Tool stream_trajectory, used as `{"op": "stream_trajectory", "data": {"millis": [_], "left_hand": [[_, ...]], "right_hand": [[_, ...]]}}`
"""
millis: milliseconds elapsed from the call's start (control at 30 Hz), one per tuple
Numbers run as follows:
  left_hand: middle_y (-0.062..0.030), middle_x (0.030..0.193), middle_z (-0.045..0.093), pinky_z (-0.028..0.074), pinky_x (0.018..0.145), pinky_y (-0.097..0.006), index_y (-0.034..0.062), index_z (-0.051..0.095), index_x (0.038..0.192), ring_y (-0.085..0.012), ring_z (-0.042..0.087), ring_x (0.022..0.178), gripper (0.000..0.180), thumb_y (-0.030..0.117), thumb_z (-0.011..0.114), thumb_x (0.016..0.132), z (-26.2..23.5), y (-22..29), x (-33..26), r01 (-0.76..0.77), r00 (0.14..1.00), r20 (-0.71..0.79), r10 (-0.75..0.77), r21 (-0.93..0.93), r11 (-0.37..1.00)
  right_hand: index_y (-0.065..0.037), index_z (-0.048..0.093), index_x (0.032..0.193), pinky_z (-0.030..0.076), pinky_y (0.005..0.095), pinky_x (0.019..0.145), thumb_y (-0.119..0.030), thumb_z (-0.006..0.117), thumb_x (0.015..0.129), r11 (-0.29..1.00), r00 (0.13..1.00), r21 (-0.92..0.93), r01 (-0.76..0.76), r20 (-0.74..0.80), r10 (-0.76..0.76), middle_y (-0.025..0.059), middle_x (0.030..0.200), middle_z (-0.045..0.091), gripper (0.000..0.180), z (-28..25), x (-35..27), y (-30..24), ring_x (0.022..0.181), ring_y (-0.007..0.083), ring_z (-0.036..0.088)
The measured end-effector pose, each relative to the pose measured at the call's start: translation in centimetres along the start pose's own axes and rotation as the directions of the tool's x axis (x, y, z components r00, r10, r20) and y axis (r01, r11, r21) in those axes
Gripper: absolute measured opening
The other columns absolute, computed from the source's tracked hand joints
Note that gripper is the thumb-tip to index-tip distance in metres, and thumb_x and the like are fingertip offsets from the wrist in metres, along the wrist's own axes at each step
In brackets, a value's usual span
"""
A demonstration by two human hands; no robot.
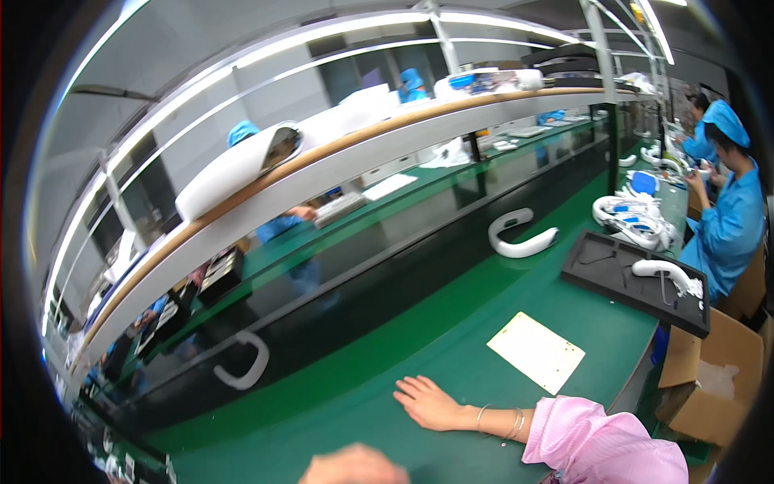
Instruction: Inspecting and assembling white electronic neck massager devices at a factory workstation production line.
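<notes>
Here the green bench (451, 359) is spread beneath the pale yellow sheet (536, 352). Beyond the sheet, rightward, a black tray (610, 282) is set, its rim apparently meant to keep a white curved part (667, 268) contained. The sheet is laid flat, perhaps for easy reach. To its left, the right hand (433, 406) is rested palm-down, fingers fanned, nothing held; farther lower-left, the left hand (355, 466) is blurred and cropped, its grip untellable.

Right hand (436, 409) palm-down, fingers (425, 383) spread
</notes>
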State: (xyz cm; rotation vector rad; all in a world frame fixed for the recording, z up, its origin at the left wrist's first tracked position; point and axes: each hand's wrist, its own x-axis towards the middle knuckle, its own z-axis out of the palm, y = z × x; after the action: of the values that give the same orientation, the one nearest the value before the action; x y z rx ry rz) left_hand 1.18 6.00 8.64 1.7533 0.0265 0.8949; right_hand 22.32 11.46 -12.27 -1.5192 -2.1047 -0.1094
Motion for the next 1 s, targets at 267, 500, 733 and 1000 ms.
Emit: {"op": "stream_trajectory", "data": {"millis": [267, 500, 733, 1000], "left_hand": [[-0.0123, 0.109, 0.057, 0.047, 0.078, -0.030, -0.0007, 0.052, 0.114, -0.0218, 0.056, 0.095, 0.030, 0.001, 0.049, 0.084, -18.5, -19.7, -4.6, 0.513, 0.486, -0.873, -0.036, 0.252, 0.821], [-0.0221, 0.130, 0.044, 0.031, 0.103, -0.043, -0.0040, 0.039, 0.129, -0.0373, 0.041, 0.121, 0.060, -0.001, 0.059, 0.074, -28.2, -25.0, -8.5, 0.736, 0.628, -0.699, 0.341, 0.676, 0.030], [-0.0102, 0.144, 0.032, 0.033, 0.103, -0.043, 0.0029, 0.032, 0.137, -0.0339, 0.032, 0.130, 0.070, 0.018, 0.065, 0.077, -33.9, -29.4, -5.7, 0.704, 0.706, -0.687, 0.171, 0.655, -0.276], [-0.0089, 0.120, 0.051, 0.029, 0.104, -0.050, 0.0062, 0.046, 0.118, -0.0280, 0.051, 0.113, 0.055, 0.028, 0.070, 0.074, -34.4, -28.5, -1.7, 0.585, 0.707, -0.692, -0.146, 0.688, -0.429]], "right_hand": [[0.002, 0.048, 0.121, 0.026, 0.0475, 0.105, -0.013, 0.054, 0.082, 1.000, 1.000, -0.015, 0.004, 0.009, -0.004, 0.0224, 0.130, 0.044, 0.042, -0.3, 0.0, -0.4, 0.125, 0.0360, 0.038], [0.002, 0.046, 0.119, 0.026, 0.0490, 0.105, -0.016, 0.054, 0.082, 0.997, 0.994, -0.074, -0.013, 0.104, 0.021, 0.0228, 0.132, 0.042, 0.042, -0.5, 0.5, -0.8, 0.126, 0.0364, 0.037], [-0.002, 0.046, 0.119, 0.028, 0.0456, 0.105, -0.018, 0.057, 0.082, 0.997, 0.995, -0.028, -0.069, 0.064, 0.071, 0.0191, 0.130, 0.043, 0.042, -0.6, 0.7, -0.4, 0.124, 0.0328, 0.039], [0.000, 0.049, 0.115, 0.030, 0.0443, 0.103, -0.019, 0.059, 0.082, 0.996, 0.996, -0.020, -0.083, 0.041, 0.084, 0.0185, 0.126, 0.045, 0.039, -0.8, 0.6, -0.7, 0.120, 0.0313, 0.041]]}}
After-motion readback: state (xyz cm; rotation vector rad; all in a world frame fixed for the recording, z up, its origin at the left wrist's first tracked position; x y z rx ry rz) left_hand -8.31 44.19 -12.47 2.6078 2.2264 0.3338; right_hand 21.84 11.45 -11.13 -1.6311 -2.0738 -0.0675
